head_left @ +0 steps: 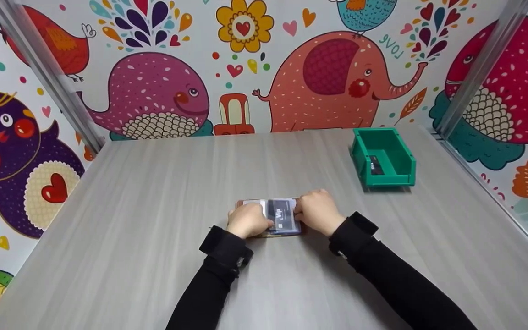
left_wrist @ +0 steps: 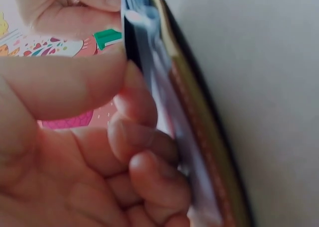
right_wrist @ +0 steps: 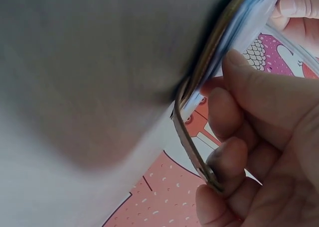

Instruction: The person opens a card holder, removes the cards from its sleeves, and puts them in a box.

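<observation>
— What writing is being shown?
— "Vip" is being displayed on a dark card (head_left: 278, 213), between the fingers of both hands. A reversed "LOVE" is being shown on the patterned wall (head_left: 287, 59), beyond the right fingers. Lettering on the black card (head_left: 376, 165) is being seen too small to be read.
— And edges, room?
— Open tabletop (head_left: 145, 206) is extending left of the left fingers. The green bin (head_left: 390, 180) is standing well apart, beyond and right of the right fingers.
— The card holder?
— The card holder (head_left: 287, 230) is being grasped between both hands. Its sleeve edge is being pinched by the left hand's (head_left: 249, 220) thumb and forefinger; its sleeves are being gripped by the right hand (head_left: 320, 211), whose curled fingers are being touched by the cover flap.
</observation>
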Demonstrator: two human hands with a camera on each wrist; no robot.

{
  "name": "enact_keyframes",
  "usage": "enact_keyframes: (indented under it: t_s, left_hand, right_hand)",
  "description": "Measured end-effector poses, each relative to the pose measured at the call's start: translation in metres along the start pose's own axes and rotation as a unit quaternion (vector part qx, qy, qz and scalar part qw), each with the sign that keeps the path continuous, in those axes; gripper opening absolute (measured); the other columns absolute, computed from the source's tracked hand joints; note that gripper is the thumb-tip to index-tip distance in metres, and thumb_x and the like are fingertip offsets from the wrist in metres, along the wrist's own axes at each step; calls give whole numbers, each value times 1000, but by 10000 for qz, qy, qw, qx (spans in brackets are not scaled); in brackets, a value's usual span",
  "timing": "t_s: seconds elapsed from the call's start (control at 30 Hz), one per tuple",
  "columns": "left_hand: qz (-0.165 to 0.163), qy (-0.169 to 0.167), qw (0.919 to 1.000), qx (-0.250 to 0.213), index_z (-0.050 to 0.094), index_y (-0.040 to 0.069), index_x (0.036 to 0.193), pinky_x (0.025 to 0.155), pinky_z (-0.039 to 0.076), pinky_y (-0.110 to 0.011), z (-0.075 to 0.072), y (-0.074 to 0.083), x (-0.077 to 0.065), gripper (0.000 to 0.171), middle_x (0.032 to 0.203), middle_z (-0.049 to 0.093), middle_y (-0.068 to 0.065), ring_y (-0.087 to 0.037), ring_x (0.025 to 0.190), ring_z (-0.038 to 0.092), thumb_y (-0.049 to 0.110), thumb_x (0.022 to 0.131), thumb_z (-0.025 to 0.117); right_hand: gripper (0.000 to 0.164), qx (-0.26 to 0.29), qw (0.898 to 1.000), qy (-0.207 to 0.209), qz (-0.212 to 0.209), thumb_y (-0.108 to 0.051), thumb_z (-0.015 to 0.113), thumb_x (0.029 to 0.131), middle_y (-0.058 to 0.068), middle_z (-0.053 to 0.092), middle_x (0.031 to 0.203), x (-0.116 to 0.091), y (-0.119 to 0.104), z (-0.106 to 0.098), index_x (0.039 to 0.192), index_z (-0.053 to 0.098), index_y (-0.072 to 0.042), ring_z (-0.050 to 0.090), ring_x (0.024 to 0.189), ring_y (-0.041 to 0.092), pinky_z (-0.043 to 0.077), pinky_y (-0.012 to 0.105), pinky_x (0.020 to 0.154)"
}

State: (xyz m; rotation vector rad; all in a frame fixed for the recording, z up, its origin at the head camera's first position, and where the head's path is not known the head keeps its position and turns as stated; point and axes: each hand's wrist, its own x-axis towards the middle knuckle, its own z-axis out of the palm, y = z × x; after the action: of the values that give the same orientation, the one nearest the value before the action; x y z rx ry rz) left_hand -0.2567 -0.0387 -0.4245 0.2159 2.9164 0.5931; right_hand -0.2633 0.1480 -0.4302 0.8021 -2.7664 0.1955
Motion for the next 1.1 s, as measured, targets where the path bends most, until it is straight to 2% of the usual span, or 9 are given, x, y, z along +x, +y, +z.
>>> enact_keyframes:
  t_s: [0.27, 0.57, 0.9, 1.1]
  left_hand:
    - [69, -139, 9997, -188, 60, 13, 73, 75, 41, -47, -5, -9, 3, 24, 79, 60, -2, -21, 76, 55, 34, 71, 71]
    - [280, -72, 9965, -782, 64, 11, 82, 69, 41, -42, -7, -12, 2, 28, 76, 60, 1, -19, 71, 55, 33, 68, 73]
    - [31, -89, 9986, -522, 65, 11, 86, 75, 40, -46, -5, -8, 3, 36, 83, 60, -2, -22, 79, 55, 39, 66, 76]
    - [76, -166, 9967, -797, 65, 10, 83, 71, 41, -41, -7, -14, 5, 33, 77, 60, 0, -19, 71, 55, 36, 67, 77]
  right_hand:
    - [9, 152, 9998, 74, -113, -13, 81, 64, 5, 65, 68, -1, -1, -2, 68, 73, -11, 58, 62, 27, 37, 43, 59]
    - [10, 149, 9998, 71, -82, -13, 82, 64, 4, 65, 68, -1, -1, -2, 69, 73, -11, 59, 63, 27, 38, 43, 60]
    - [9, 209, 9997, 89, -76, -12, 81, 65, 6, 66, 70, -1, -1, -2, 71, 74, -10, 59, 64, 27, 39, 44, 62]
    - [9, 258, 9996, 93, -114, -11, 81, 65, 6, 66, 69, -2, -1, -2, 70, 74, -10, 59, 64, 28, 39, 45, 62]
